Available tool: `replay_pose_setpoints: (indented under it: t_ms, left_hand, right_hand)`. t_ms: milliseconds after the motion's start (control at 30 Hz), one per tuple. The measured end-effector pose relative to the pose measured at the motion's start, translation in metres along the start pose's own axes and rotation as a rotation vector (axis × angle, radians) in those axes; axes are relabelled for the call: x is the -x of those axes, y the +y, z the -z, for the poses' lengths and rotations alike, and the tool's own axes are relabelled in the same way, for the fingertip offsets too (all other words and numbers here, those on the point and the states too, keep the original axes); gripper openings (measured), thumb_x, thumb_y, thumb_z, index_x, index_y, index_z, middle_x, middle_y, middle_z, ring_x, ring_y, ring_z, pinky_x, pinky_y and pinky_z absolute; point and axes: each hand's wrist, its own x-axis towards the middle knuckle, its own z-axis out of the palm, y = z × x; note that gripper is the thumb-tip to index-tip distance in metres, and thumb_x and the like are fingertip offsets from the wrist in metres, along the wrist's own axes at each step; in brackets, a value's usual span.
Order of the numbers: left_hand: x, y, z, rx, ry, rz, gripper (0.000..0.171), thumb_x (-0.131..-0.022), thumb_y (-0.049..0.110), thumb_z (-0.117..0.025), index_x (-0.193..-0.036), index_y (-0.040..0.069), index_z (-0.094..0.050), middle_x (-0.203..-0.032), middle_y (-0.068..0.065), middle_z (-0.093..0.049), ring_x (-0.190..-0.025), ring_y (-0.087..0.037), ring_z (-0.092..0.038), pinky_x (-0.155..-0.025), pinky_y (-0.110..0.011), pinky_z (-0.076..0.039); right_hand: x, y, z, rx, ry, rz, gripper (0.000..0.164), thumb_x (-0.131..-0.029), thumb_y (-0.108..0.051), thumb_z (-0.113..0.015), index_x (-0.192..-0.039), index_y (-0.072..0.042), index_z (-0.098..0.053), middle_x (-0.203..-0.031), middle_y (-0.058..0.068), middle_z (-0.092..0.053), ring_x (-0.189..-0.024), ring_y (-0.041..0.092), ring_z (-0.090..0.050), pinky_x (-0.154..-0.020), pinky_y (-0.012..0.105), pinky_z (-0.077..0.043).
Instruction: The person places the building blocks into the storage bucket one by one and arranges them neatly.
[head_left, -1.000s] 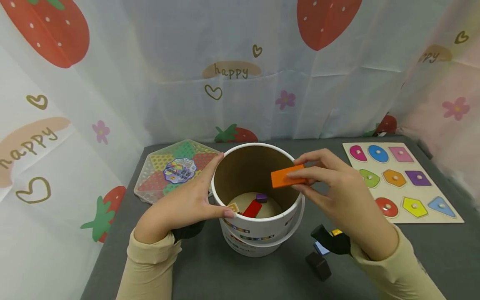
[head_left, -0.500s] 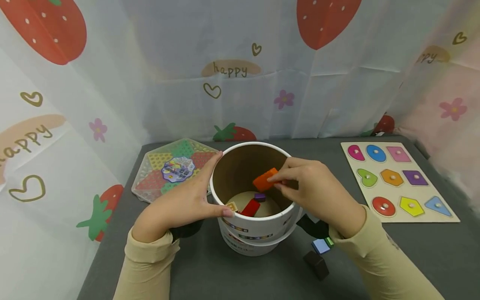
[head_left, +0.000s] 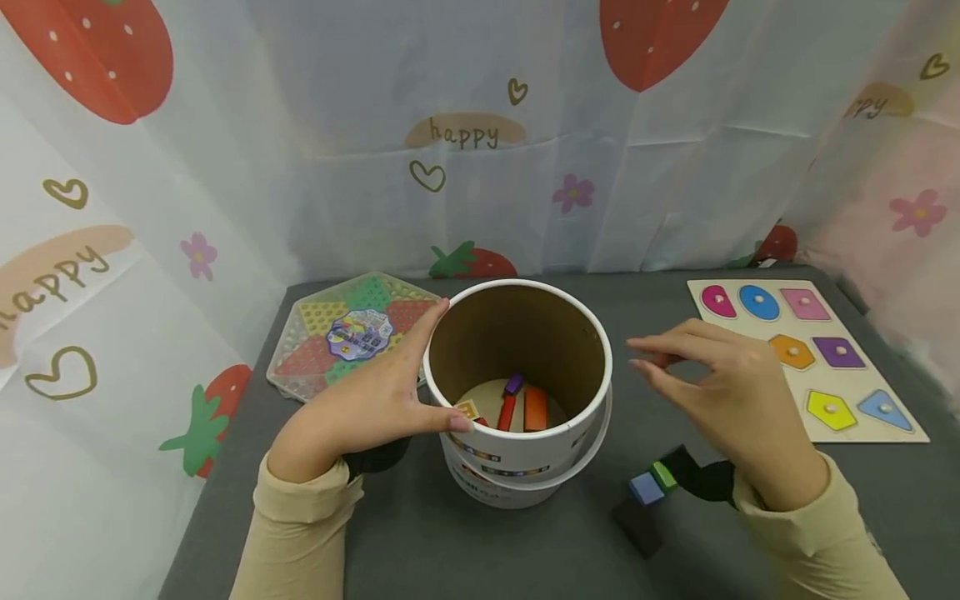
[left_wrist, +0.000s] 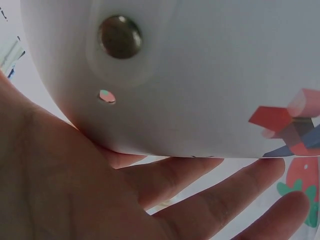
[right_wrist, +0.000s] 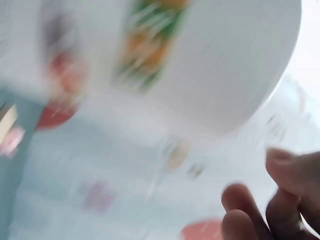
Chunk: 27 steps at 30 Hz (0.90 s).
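Note:
A white bucket (head_left: 525,454) stands mid-table, its handle hanging down in front. My left hand (head_left: 367,404) grips its left side, thumb over the near rim and fingers spread along the outer wall. The left wrist view shows those fingers (left_wrist: 220,212) against the bucket. Inside lie an orange block (head_left: 536,408), a red block (head_left: 507,412), a small purple block (head_left: 513,384) and a cream tile (head_left: 467,408), partly hidden by the rim. My right hand (head_left: 731,392) is in the air right of the bucket, holding nothing, with a gap between thumb and fingers.
Under my right wrist lie a blue block (head_left: 647,488), a green block (head_left: 664,476) and a black block (head_left: 637,527). A shape puzzle board (head_left: 795,417) is at the right, partly behind my hand. A hexagonal game board (head_left: 288,379) sits back left; a printed curtain (head_left: 480,217) hangs behind.
My right hand carried the orange block into the bucket and let it go; the block now lies on the bottom. The hand has moved back out to the right. My left hand stays put.

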Motion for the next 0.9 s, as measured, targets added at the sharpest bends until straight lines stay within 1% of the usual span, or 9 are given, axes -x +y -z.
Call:
replay_pose_setpoints:
  t_ms: [100,200,300,367,400,500,633,767,900]
  left_hand:
    - [-0.002,0.002,0.0,-0.002,-0.003,-0.003,0.114,-0.071,0.061,-0.075,-0.148,0.044,0.007,-0.156,0.008,-0.009,-0.13,-0.022,-0.041,-0.1,-0.045,-0.038]
    - [-0.002,0.003,0.001,-0.007,-0.007,0.009,0.114,-0.071,0.061,-0.074,-0.148,0.044,0.008,-0.156,0.007,-0.009,-0.13,-0.022,-0.04,-0.1,-0.046,-0.037]
    - [-0.002,0.003,0.001,0.003,-0.008,0.005,0.114,-0.071,0.06,-0.075,-0.15,0.041,0.005,-0.156,0.007,-0.01,-0.133,-0.021,-0.036,-0.101,-0.047,-0.036]
    - [-0.002,0.002,0.0,0.012,-0.006,0.002,0.113,-0.072,0.06,-0.075,-0.151,0.039,0.003,-0.156,0.008,-0.01,-0.134,-0.019,-0.033,-0.102,-0.048,-0.035]
    - [-0.002,0.002,-0.001,0.017,-0.004,-0.003,0.112,-0.072,0.06,-0.075,-0.151,0.038,0.001,-0.156,0.008,-0.009,-0.134,-0.019,-0.033,-0.102,-0.048,-0.035]
    - [-0.002,0.0,-0.001,0.026,0.0,-0.009,0.112,-0.071,0.06,-0.075,-0.151,0.037,0.0,-0.156,0.009,-0.008,-0.135,-0.019,-0.031,-0.101,-0.048,-0.035]
    - [-0.002,-0.001,-0.003,0.013,0.002,-0.014,0.112,-0.071,0.061,-0.074,-0.151,0.038,0.001,-0.156,0.01,-0.006,-0.136,-0.018,-0.029,-0.101,-0.048,-0.036]
    - [-0.001,0.0,-0.002,0.003,0.001,-0.005,0.112,-0.072,0.061,-0.074,-0.151,0.038,0.002,-0.156,0.01,-0.005,-0.137,-0.018,-0.028,-0.102,-0.048,-0.035]
    - [-0.001,0.0,-0.001,0.0,-0.002,0.003,0.113,-0.072,0.06,-0.074,-0.151,0.037,0.003,-0.156,0.009,-0.004,-0.137,-0.019,-0.027,-0.103,-0.048,-0.034]
  right_hand:
    - [0.024,0.026,0.001,0.092,-0.085,-0.04,0.034,-0.063,-0.009,-0.089,-0.094,-0.015,-0.077,-0.076,-0.012,-0.065,-0.066,-0.002,-0.054,-0.059,0.015,-0.045]
    - [0.05,0.047,-0.005,0.127,-0.324,-0.162,0.031,-0.066,-0.01,-0.087,-0.095,-0.014,-0.076,-0.072,-0.013,-0.063,-0.061,0.0,-0.053,-0.055,0.02,-0.047]
    - [0.074,0.065,-0.015,0.128,-0.574,-0.294,0.038,-0.067,-0.011,-0.086,-0.103,-0.015,-0.074,-0.079,-0.011,-0.06,-0.065,0.003,-0.054,-0.056,0.024,-0.047]
    - [0.087,0.073,-0.023,0.123,-0.688,-0.368,0.045,-0.066,-0.013,-0.087,-0.109,-0.016,-0.072,-0.087,-0.007,-0.058,-0.07,0.006,-0.053,-0.058,0.027,-0.046]
    - [0.092,0.076,-0.027,0.126,-0.713,-0.377,0.048,-0.065,-0.014,-0.088,-0.11,-0.016,-0.072,-0.092,-0.005,-0.057,-0.072,0.008,-0.053,-0.059,0.028,-0.047]
    - [0.104,0.081,-0.038,0.125,-0.745,-0.396,0.045,-0.064,-0.014,-0.088,-0.106,-0.02,-0.072,-0.095,-0.002,-0.054,-0.074,0.011,-0.052,-0.064,0.034,-0.049]
    - [0.107,0.084,-0.041,0.12,-0.732,-0.408,0.036,-0.066,-0.01,-0.087,-0.098,-0.017,-0.072,-0.089,-0.003,-0.056,-0.074,0.014,-0.054,-0.072,0.043,-0.052]
    - [0.095,0.081,-0.033,0.114,-0.615,-0.404,0.037,-0.066,-0.007,-0.086,-0.096,-0.009,-0.065,-0.088,0.001,-0.055,-0.071,0.016,-0.053,-0.068,0.04,-0.053]
    - [0.068,0.061,-0.021,0.081,-0.472,-0.402,0.042,-0.066,-0.007,-0.082,-0.096,-0.009,-0.053,-0.087,0.004,-0.049,-0.069,0.016,-0.05,-0.06,0.032,-0.05]
